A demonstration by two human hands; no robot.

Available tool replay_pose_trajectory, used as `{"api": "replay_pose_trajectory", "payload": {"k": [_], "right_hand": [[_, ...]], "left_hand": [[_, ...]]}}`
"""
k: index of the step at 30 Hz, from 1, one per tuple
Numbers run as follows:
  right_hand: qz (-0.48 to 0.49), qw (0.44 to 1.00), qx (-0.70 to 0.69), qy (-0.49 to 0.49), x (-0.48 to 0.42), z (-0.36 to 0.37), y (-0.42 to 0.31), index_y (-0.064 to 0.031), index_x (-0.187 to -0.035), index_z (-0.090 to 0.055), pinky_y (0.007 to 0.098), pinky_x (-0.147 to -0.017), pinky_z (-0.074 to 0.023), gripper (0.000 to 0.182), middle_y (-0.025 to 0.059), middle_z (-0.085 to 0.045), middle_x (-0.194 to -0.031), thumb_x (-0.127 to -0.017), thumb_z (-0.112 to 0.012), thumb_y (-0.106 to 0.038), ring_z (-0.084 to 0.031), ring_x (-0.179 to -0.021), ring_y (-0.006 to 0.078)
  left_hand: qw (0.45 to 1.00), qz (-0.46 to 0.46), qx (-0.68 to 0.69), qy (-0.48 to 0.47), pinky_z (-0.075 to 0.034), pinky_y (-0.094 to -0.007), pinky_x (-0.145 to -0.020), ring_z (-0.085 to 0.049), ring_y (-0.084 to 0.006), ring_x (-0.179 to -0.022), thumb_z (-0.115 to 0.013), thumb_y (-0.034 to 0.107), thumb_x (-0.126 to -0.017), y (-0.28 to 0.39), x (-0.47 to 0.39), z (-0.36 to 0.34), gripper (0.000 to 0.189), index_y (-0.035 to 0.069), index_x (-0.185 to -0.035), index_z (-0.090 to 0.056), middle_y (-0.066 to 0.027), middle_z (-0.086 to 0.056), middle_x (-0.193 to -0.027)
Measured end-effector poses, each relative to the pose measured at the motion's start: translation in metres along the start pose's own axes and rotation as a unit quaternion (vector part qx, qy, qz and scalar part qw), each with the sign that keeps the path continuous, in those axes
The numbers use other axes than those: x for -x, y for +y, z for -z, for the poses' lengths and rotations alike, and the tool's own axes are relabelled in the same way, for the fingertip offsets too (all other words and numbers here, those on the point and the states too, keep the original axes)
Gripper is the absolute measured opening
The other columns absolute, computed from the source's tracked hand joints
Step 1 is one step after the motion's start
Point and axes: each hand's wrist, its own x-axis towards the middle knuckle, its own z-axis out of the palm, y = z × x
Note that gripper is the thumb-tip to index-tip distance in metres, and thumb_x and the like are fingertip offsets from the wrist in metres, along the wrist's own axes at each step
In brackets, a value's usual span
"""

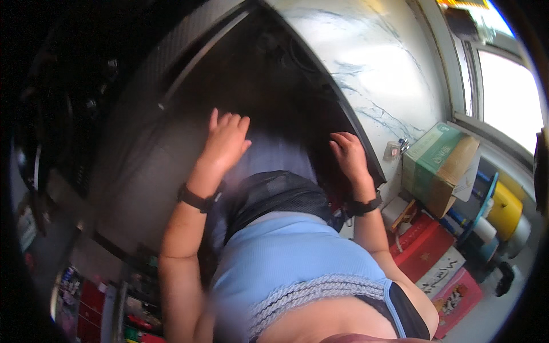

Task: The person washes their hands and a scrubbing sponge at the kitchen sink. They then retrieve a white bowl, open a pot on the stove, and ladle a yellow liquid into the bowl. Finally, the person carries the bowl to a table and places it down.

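My left hand (225, 139) is held up over a large dark surface (150, 141), its fingers spread a little and nothing between them. On the other side my right hand (349, 154) is raised near the dark edge beside the marbled wall, with its fingers loosely curled; nothing shows in it. Each wrist wears a dark band. Black cloth (279, 193) lies over my lap, below a light blue top. The area beyond the hands is too dark to make out.
A white marbled wall panel (364, 64) rises along the right. Beside it stand a green and brown cardboard box (441, 167), red boxes (429, 248), a pink package (459, 300) and a yellow container (506, 210), below a window (506, 94). Small packaged goods (68, 291) are at lower left.
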Motion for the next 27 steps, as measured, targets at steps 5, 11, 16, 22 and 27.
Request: {"api": "replay_pose_trajectory", "payload": {"k": [5, 11, 16, 22, 27], "right_hand": [[-0.013, 0.996, -0.08, -0.048, -0.037, -0.083, -0.023, -0.0016, -0.113, -0.052, 0.0371, -0.089, -0.0423, 0.037, 0.0179, -0.053, -0.111, -0.079, -0.062, -0.014, -0.051, -0.104, 0.0349], [-0.173, 0.93, -0.323, 0.023, -0.12, -0.169, 0.033, -0.0009, -0.116, -0.048, 0.0271, -0.066, -0.0476, 0.037, 0.0071, -0.056, -0.098, -0.084, -0.059, -0.015, -0.057, -0.08, 0.0162], [-0.276, 0.761, -0.576, 0.118, -0.182, -0.178, 0.052, -0.0019, -0.101, -0.053, 0.0363, -0.072, -0.0528, 0.023, 0.0127, -0.058, -0.095, -0.084, -0.054, -0.018, -0.059, -0.084, 0.0258], [-0.372, 0.663, -0.627, 0.168, -0.206, -0.193, 0.092, -0.0031, -0.106, -0.053, 0.0442, -0.086, -0.0468, 0.025, 0.0169, -0.058, -0.106, -0.087, -0.048, -0.018, -0.057, -0.096, 0.0307], [-0.34, 0.681, -0.628, 0.164, -0.212, -0.2, 0.122, -0.0026, -0.105, -0.055, 0.0452, -0.086, -0.0456, 0.027, 0.0176, -0.057, -0.108, -0.087, -0.05, -0.022, -0.056, -0.098, 0.0329]], "left_hand": [[0.992, 0.069, 0.06, 0.087, -0.028, -0.0432, -0.101, -0.044, -0.0291, -0.113, -0.064, 0.018, -0.077, -0.063, 0.009, -0.031, 0.049, 0.003, -0.12, -0.045, -0.0128, -0.049, -0.118], [0.983, 0.107, 0.146, 0.042, -0.037, -0.0408, -0.093, -0.047, -0.0319, -0.108, -0.062, 0.018, -0.079, -0.097, 0.013, -0.089, 0.047, 0.003, -0.12, -0.045, -0.0152, -0.049, -0.118], [0.976, 0.115, 0.183, 0.023, -0.04, -0.0409, -0.09, -0.049, -0.0336, -0.106, -0.06, 0.018, -0.08, -0.112, -0.01, -0.126, 0.046, 0.003, -0.12, -0.045, -0.0162, -0.05, -0.117], [0.978, 0.128, 0.162, 0.017, -0.041, -0.0401, -0.089, -0.049, -0.0342, -0.106, -0.059, 0.018, -0.081, -0.122, -0.048, -0.136, 0.044, 0.001, -0.12, -0.045, -0.0172, -0.05, -0.115], [0.98, 0.086, 0.151, 0.1, -0.043, -0.0423, -0.084, -0.054, -0.033, -0.099, -0.06, 0.019, -0.081, -0.125, -0.079, -0.142, 0.038, 0.004, -0.115, -0.05, -0.0158, -0.055, -0.108]]}}
